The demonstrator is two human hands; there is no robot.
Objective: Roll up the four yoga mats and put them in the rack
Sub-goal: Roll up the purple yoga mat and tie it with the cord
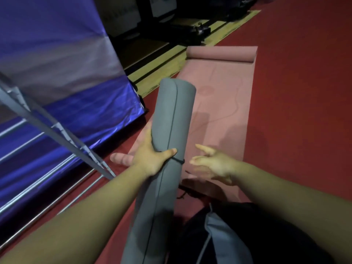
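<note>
A rolled grey yoga mat (171,115) stands tilted in the middle of the view, with a thin dark band around it near my hands. My left hand (152,159) grips the roll from the left, thumb across its front. Just right of the roll, my right hand (211,162) hovers with fingers straight, apart from the mat. Behind the roll a pink yoga mat (224,103) lies flat on the red floor, its far end curled into a small roll (221,54). The metal rack (57,130) of grey bars stands at the left.
A blue shiny sheet (62,73) hangs behind the rack. Red floor (304,92) spreads to the right. A strip of wooden floor (165,67) and dark equipment (198,31) lie at the back. Dark and light clothing (228,235) fills the bottom.
</note>
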